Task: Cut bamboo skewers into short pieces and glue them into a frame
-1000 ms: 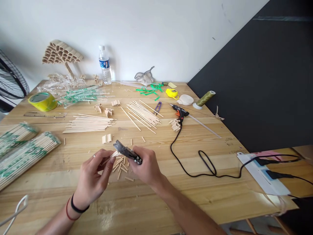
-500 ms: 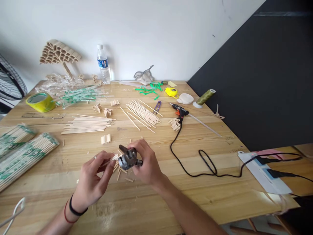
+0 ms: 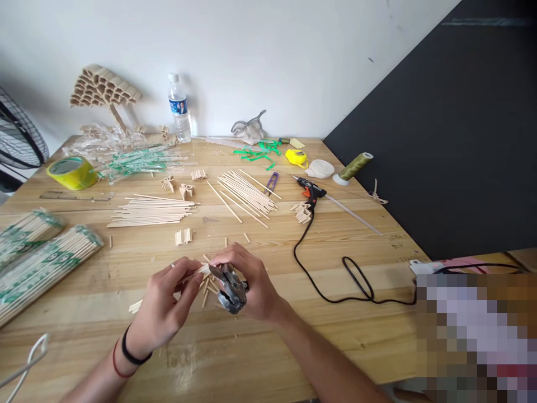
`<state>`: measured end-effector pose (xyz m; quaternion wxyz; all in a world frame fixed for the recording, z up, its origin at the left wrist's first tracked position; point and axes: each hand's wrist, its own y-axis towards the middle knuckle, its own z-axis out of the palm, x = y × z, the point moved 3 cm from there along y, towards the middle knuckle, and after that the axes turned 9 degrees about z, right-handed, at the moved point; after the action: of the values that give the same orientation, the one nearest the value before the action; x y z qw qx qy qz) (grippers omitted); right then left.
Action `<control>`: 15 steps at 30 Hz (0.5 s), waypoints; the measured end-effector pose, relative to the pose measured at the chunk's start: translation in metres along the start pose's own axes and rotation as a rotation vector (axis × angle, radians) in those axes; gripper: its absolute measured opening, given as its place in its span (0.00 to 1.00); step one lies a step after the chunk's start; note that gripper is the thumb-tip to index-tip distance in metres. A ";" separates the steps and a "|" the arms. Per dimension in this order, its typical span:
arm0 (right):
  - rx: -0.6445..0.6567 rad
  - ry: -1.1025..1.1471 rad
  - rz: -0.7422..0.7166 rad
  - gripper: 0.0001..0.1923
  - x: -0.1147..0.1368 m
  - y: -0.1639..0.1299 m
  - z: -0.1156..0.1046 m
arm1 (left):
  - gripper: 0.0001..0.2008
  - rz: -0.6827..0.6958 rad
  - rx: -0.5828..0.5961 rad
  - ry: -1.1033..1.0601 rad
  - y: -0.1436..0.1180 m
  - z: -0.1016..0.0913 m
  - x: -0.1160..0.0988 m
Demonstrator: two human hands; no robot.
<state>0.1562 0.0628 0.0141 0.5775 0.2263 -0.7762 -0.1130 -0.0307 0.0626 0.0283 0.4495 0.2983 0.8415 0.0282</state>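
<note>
Pliers [image 3: 230, 288] are being gripped in the right hand [image 3: 251, 282], whose fingers are wrapped tight around the dark handles, with the tool's head being pointed up and left toward the other hand. A short wooden stick [image 3: 200, 271] is being pinched between thumb and fingertips of the left hand [image 3: 165, 305], and its free end is being held right at the pliers' head; whether the metal is actually biting the wood cannot be told. Both hands are being held just above the wooden table [image 3: 293, 336], near its front edge, over a small scatter of cut stick pieces [image 3: 206, 291]. A black band and a red band are being worn on the left wrist. Farther back, two loose bundles of long sticks [image 3: 151, 212] are being kept side by side, with a glue gun [image 3: 311, 191] to their right and its black cord [image 3: 335, 280] trailing toward the front. A roll of yellow tape [image 3: 72, 172] and a water bottle [image 3: 179, 109] are being kept near the far wall
</note>
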 end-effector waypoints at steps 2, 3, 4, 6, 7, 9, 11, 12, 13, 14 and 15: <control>-0.003 -0.016 -0.009 0.15 -0.002 0.000 0.000 | 0.10 0.012 0.009 0.011 0.001 0.000 -0.001; -0.007 -0.023 -0.013 0.14 -0.003 0.000 0.000 | 0.10 0.024 0.008 0.020 0.001 0.001 -0.002; -0.012 -0.028 -0.015 0.14 -0.004 0.000 0.000 | 0.09 0.041 0.004 0.029 0.001 0.001 -0.003; -0.021 -0.038 -0.010 0.13 -0.006 -0.001 0.001 | 0.08 0.075 -0.007 0.045 0.002 0.002 -0.004; -0.028 -0.042 -0.003 0.12 -0.006 -0.001 0.001 | 0.08 0.089 -0.013 0.052 0.002 0.003 -0.004; -0.038 -0.046 0.017 0.12 -0.007 -0.001 0.001 | 0.07 0.101 -0.017 0.063 0.003 0.004 -0.004; -0.047 -0.048 0.036 0.12 -0.007 -0.002 0.001 | 0.07 0.104 -0.021 0.069 0.004 0.004 -0.005; -0.051 -0.050 0.044 0.12 -0.006 -0.002 0.002 | 0.07 0.108 -0.026 0.073 0.004 0.004 -0.005; -0.054 -0.053 0.049 0.13 -0.006 -0.002 0.002 | 0.07 0.112 -0.031 0.078 0.005 0.004 -0.006; -0.057 -0.056 0.053 0.13 -0.005 -0.002 0.002 | 0.07 0.118 -0.038 0.085 0.006 0.003 -0.007; -0.060 -0.057 0.055 0.13 -0.005 -0.002 0.002 | 0.07 0.125 -0.045 0.093 0.006 0.003 -0.008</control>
<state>0.1560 0.0633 0.0083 0.5645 0.1842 -0.7946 -0.1266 -0.0221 0.0632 0.0342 0.4140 0.3384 0.8404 0.0886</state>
